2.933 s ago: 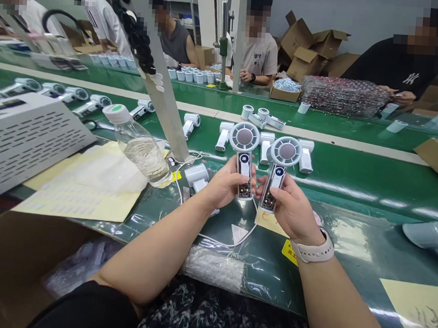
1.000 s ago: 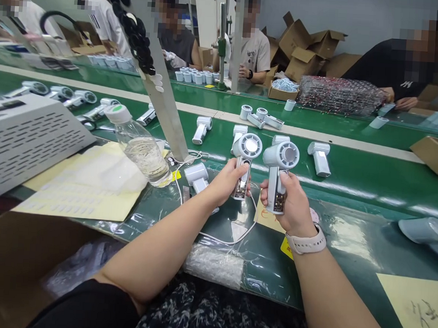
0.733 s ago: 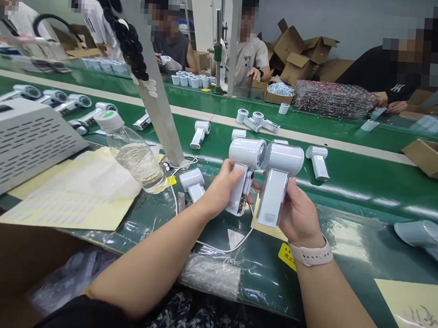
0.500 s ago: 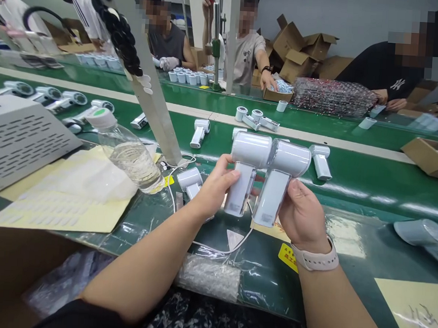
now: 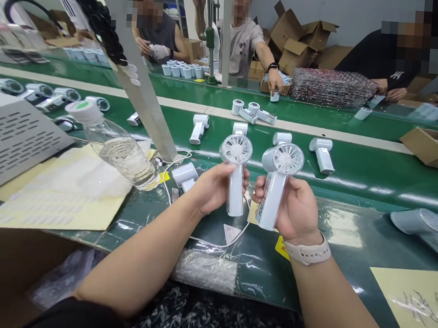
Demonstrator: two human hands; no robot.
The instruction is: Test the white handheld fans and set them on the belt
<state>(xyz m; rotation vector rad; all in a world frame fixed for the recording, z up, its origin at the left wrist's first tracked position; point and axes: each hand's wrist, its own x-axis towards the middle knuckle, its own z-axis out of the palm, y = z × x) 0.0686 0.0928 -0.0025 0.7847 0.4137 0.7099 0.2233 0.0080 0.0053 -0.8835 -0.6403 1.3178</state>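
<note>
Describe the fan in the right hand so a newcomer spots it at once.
Over the green belt, find the right hand, with its pale watch strap. It holds a white handheld fan, tilted, unlike the upright fan in the left hand.

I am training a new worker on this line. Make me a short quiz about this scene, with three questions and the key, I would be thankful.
1. True or false: the left hand holds a handheld fan, and the right hand holds another handheld fan.
2. What is on the right wrist? A) a glove B) a white-strapped watch C) a rubber band
3. Fill in: the conveyor belt beyond the hands is ___.

Key: 1 true; 2 B; 3 green.
</note>
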